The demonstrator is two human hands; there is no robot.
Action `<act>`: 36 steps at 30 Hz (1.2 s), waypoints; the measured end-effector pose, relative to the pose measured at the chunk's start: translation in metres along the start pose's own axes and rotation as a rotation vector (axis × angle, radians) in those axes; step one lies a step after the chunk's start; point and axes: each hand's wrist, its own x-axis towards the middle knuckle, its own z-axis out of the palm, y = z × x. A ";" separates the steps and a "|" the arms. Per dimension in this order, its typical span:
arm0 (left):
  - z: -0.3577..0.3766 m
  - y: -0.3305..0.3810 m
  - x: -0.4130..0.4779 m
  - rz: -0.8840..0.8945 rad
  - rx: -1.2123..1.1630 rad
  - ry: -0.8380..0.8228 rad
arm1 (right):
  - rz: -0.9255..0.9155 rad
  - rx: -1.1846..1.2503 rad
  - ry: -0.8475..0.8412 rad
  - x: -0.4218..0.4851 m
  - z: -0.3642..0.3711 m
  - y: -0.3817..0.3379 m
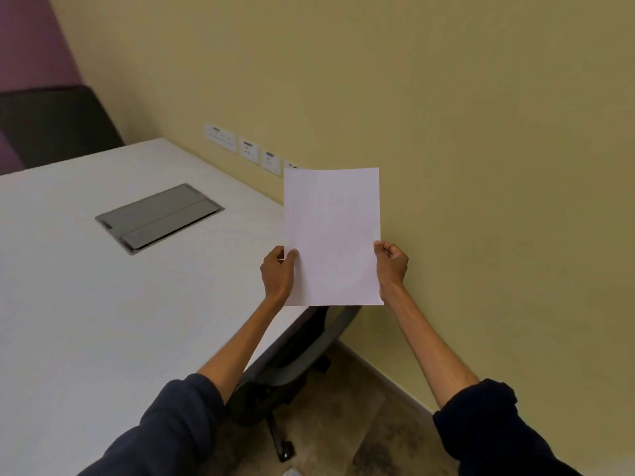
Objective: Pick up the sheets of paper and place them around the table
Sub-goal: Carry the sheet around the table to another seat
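- The paper [332,235], white and seemingly blank, stands upright in the air at the centre of the frame, held clear of the table's right edge. Whether it is one sheet or several stacked cannot be told.
- The left hand [277,273] pinches the paper's left edge low down, thumb on the near face and the other fingers hidden behind it.
- The right hand [391,262] grips the right edge at about the same height, fingers curled into a loose fist around the margin.
- Both forearms reach up from the bottom of the frame, with dark blue sleeves [165,427] pushed back to the elbows.
- The white table [103,304] fills the left half of the frame.
- A grey cable box [159,217] is sunk flush into the tabletop at centre left; its lid is shut, so its contents cannot be seen.
- A dark office chair [292,365] is tucked under the table's right edge, below the paper, on a mottled brown floor.
- White wall sockets [248,151] run in a row along the yellow wall just above the table's far edge, the rightmost partly hidden by the paper's top left corner.
- Another dark chair back [58,125] stands at upper left beyond the table.
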 end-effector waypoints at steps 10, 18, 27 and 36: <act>-0.050 -0.061 0.089 -0.186 0.082 0.301 | 0.125 -0.140 -0.378 0.071 0.157 0.045; -0.103 -0.137 0.100 -0.498 0.175 0.283 | 0.169 -0.476 -0.713 0.090 0.243 0.123; -0.104 -0.196 0.111 -0.833 0.317 0.332 | 0.208 -0.751 -0.983 0.125 0.288 0.199; -0.090 -0.221 0.115 -0.977 0.442 0.386 | 0.095 -0.919 -1.110 0.134 0.304 0.240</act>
